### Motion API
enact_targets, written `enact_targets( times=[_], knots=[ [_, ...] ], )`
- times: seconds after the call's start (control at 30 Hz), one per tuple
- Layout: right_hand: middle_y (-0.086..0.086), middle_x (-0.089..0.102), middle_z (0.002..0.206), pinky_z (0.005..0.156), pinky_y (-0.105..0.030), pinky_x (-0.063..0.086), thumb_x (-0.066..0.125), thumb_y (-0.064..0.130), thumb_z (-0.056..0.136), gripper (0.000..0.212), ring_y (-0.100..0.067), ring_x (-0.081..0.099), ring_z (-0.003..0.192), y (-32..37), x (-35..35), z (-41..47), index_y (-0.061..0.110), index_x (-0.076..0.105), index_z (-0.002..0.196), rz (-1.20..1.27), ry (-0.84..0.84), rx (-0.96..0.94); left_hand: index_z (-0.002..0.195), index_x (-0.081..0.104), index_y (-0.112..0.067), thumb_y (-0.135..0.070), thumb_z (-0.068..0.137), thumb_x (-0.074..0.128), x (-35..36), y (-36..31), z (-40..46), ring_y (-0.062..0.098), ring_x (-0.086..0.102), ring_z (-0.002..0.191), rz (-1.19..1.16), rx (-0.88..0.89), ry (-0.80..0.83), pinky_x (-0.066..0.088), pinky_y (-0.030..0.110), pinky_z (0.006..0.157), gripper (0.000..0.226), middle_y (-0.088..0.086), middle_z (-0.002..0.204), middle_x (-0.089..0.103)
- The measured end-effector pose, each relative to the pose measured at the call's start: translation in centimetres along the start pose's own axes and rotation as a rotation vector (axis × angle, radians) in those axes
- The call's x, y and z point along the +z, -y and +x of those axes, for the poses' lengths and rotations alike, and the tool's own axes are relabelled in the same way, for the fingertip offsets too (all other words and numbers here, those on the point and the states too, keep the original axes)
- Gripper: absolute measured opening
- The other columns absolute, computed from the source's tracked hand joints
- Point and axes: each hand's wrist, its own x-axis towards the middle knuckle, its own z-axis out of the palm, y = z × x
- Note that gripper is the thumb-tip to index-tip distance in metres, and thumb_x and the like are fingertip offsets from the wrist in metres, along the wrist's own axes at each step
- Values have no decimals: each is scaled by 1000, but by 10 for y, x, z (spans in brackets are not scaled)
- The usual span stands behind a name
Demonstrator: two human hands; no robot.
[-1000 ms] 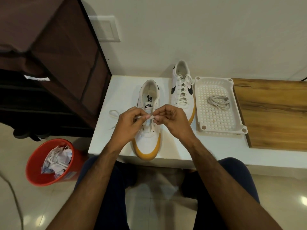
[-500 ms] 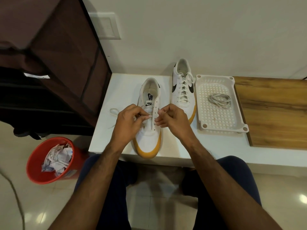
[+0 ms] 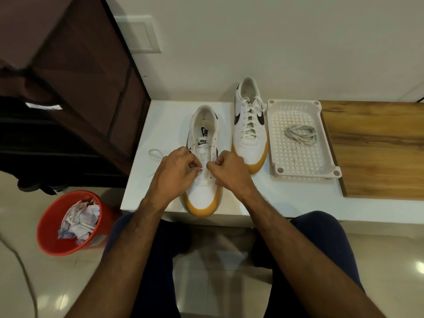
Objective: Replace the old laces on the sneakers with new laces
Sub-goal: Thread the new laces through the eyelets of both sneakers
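A white sneaker with a yellow sole (image 3: 203,196) lies unlaced on the white table (image 3: 286,198), toe toward me. My left hand (image 3: 177,169) pinches the tip of a white lace (image 3: 154,154) at the lowest eyelets; the rest of the lace trails off to the left on the table. My right hand (image 3: 229,171) has its fingers curled at the right eyelet row, pinching the shoe's edge. A second sneaker (image 3: 250,127), fully laced, stands behind to the right. A coiled lace (image 3: 301,133) lies in the white perforated tray (image 3: 325,143).
A red bin (image 3: 52,237) with crumpled paper stands on the floor at the left. A dark fabric cabinet (image 3: 80,88) rises left of the table. A wooden board (image 3: 376,148) extends right of the tray. My knees sit under the table's front edge.
Both hands have dropped from holding the lace up over the tongue down to the lowest eyelets near the toe. The lace tip now sits at the shoe's surface.
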Motion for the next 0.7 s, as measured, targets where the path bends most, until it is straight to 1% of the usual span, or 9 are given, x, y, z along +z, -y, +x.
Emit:
enact_targets(
  times=[0.1, 0.2, 0.33, 0.4, 0.57, 0.7],
  knots=[
    [-9, 72, 75, 72, -49, 61, 62, 24, 89, 19, -25, 71, 69, -3, -3, 3, 5, 62, 86, 46, 44, -27, 96, 72, -15, -16, 86, 76, 4, -2, 1, 16, 59, 90, 49, 73, 31, 55, 39, 79, 11, 0, 96, 60],
    [-14, 73, 76, 72, -49, 62, 59, 15, 91, 14, -24, 73, 66, -5, -7, 4, 2, 60, 85, 102, 93, -19, 96, 70, -19, -15, 88, 74, 5, 1, 3, 15, 56, 90, 59, 107, 39, 53, 44, 77, 10, -4, 95, 55],
    [-17, 72, 74, 71, -49, 62, 56, 9, 92, 12, -23, 72, 61, -6, -10, 2, -2, 59, 88, 167, 115, -20, 95, 69, -23, -18, 89, 74, 8, 2, 7, 18, 56, 97, 154, 142, 54, 46, 40, 82, 9, -4, 99, 55],
    [-16, 72, 72, 72, -48, 63, 56, 8, 92, 11, -23, 72, 60, -5, -10, 1, 0, 60, 87, 188, 121, -16, 95, 69, -23, -18, 89, 75, 10, 2, 9, 19, 56, 100, 168, 154, 60, 42, 39, 84, 10, -4, 102, 56],
    [-13, 72, 71, 71, -49, 63, 58, 9, 91, 9, -23, 72, 61, -6, -10, 1, 1, 60, 87, 188, 101, -24, 93, 68, -24, -16, 88, 72, 11, 5, 9, 16, 53, 102, 114, 131, 71, 42, 41, 84, 10, -9, 101, 53],
    [-8, 72, 70, 71, -50, 61, 59, 16, 90, 10, -21, 71, 64, -8, -8, 0, 7, 60, 85, 139, 60, -62, 93, 67, -26, -17, 87, 71, 14, 5, 9, 14, 50, 102, 45, 106, 106, 41, 43, 85, 11, -11, 101, 53]
  ],
)
